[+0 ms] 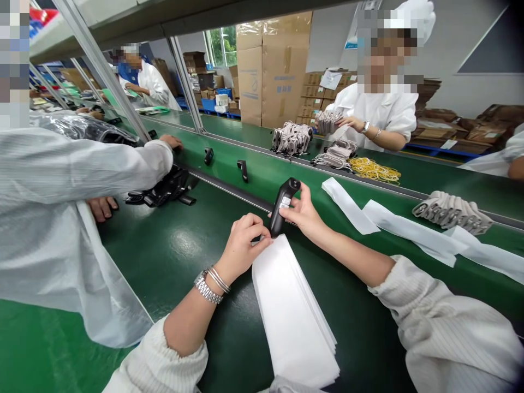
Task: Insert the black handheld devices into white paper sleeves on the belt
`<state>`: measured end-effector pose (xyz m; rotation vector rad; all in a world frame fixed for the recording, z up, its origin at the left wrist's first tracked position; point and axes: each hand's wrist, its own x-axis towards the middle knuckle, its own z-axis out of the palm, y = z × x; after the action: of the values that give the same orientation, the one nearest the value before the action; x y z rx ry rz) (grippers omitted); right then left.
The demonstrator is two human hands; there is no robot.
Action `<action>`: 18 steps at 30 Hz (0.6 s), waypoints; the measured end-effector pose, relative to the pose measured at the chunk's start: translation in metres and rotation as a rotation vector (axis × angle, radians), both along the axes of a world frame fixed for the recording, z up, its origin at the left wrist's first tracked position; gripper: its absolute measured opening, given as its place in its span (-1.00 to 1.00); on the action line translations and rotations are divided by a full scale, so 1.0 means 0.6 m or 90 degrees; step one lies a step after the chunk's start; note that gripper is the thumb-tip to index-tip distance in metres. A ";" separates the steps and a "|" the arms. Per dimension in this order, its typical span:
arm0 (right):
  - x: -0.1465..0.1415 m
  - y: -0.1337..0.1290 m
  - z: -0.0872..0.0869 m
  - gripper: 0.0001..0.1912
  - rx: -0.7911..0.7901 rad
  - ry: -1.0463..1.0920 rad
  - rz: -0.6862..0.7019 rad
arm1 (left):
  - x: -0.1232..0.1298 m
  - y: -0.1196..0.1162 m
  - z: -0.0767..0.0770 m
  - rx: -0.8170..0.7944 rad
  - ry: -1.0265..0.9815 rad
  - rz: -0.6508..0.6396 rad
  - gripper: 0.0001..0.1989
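My right hand (305,213) grips a black handheld device (282,208) with a white label, holding it upright and slightly tilted. Just below it, my left hand (248,240) pinches the top corner of a stack of white paper sleeves (292,316) that lies on the dark green table. The lower end of the device is right beside my left fingertips; whether they touch it cannot be made out. Two more black devices, one (243,170) nearer and one (208,156) farther left, rest on the green belt.
White sleeves (413,232) lie on the belt at right, beside bundled grey cables (452,212). Yellow bands (374,170) lie beyond the rail. A co-worker's arm (82,164) reaches in at left near black devices (164,188). Another person handles cables across the belt.
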<state>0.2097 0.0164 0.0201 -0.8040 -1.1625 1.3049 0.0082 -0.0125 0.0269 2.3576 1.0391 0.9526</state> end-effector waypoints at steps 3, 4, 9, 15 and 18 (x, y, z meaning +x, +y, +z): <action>0.005 0.000 0.009 -0.07 0.007 0.005 -0.032 | 0.000 0.002 -0.001 -0.025 -0.027 -0.014 -0.93; 0.004 0.000 0.009 -0.07 0.007 0.002 -0.028 | 0.000 0.002 0.000 -0.036 -0.036 -0.019 -0.92; -0.022 -0.011 -0.015 -0.24 0.070 -0.059 0.027 | 0.002 -0.004 0.008 -0.054 -0.089 -0.030 -0.91; -0.042 -0.033 -0.029 -0.60 0.033 -0.153 0.174 | 0.005 -0.007 0.012 -0.018 -0.183 0.059 -0.89; -0.043 -0.041 -0.034 -0.57 -0.008 -0.145 0.248 | 0.003 -0.001 0.008 -0.028 -0.221 0.121 -0.88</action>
<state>0.1841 -0.0081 -0.0003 -0.7747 -1.5500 1.5677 0.0103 -0.0130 0.0317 1.9870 1.1391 1.3370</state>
